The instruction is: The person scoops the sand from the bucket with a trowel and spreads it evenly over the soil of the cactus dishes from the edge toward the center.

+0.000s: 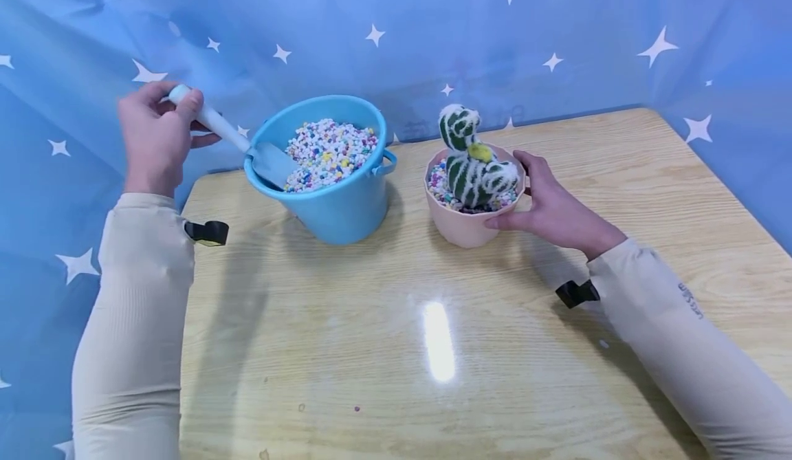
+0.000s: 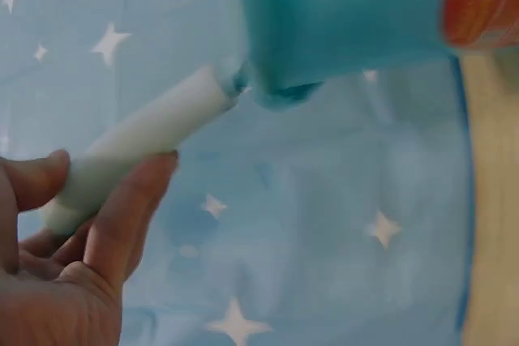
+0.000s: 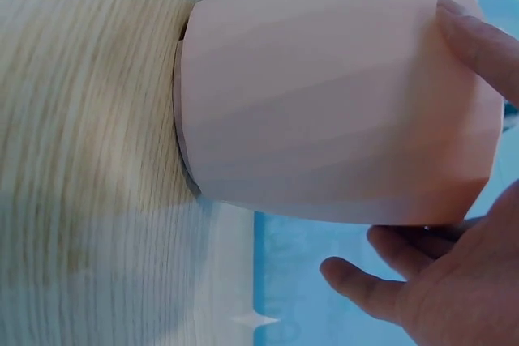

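Observation:
My left hand [image 1: 157,130] grips the pale handle of a light blue shovel [image 1: 216,124], its blade [image 1: 272,164] resting at the left inner rim of a blue bucket [image 1: 340,205]. Small multicoloured beads [image 1: 334,150] fill much of the bucket. In the left wrist view, thumb and fingers curl about the white handle [image 2: 146,139]. My right hand [image 1: 557,205] holds the right side of a pink pot [image 1: 460,226], thumb at the front and fingers behind. A green-and-white striped cactus [image 1: 473,171] stands in the pot among similar beads. The right wrist view shows the pot's smooth wall [image 3: 340,103].
Both containers stand toward the back of a light wood table [image 1: 371,309]. Behind it hangs a blue cloth [image 1: 421,34] with white stars. The bucket's handle lug [image 1: 385,163] juts toward the pot. A red-orange label [image 2: 482,2] shows on the bucket in the left wrist view.

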Demonstrator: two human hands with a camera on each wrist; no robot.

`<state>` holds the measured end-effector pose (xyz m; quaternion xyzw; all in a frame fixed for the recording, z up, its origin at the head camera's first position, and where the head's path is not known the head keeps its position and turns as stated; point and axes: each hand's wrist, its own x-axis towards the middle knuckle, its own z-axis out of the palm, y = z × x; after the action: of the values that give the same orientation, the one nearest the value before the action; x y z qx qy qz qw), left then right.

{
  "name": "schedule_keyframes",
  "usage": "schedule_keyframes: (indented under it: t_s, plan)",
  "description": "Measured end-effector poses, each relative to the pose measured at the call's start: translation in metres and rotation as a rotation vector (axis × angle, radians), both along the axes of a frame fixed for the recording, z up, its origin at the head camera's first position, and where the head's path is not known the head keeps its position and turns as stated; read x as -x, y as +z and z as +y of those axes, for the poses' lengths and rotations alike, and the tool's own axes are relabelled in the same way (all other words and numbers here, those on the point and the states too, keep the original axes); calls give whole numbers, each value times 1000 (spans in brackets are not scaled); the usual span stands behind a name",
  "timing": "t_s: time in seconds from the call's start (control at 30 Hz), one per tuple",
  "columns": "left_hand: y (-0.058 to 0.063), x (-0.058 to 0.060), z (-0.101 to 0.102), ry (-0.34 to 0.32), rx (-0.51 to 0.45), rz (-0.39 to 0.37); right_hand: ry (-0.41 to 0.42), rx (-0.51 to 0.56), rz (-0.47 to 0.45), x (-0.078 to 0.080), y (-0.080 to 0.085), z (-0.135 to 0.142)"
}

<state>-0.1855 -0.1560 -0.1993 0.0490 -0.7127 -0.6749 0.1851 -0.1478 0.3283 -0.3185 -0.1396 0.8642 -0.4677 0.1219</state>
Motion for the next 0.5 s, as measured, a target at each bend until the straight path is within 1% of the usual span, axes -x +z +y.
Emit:
schedule_keyframes:
  t_s: [0.1,0.3,0.4,0.5]
  plan:
    - [-7,-2,-4,19,-87,11,5,16,-7,1,0,0]
    - [-16,-6,-8,37,-192,66,19,76,-42,4,-1,1]
    - [-22,-8,-12,52,-290,72,8,77,-35,3,-2,1]
    - [-29,-11,-15,67,-387,70,1,53,-33,3,-2,1]
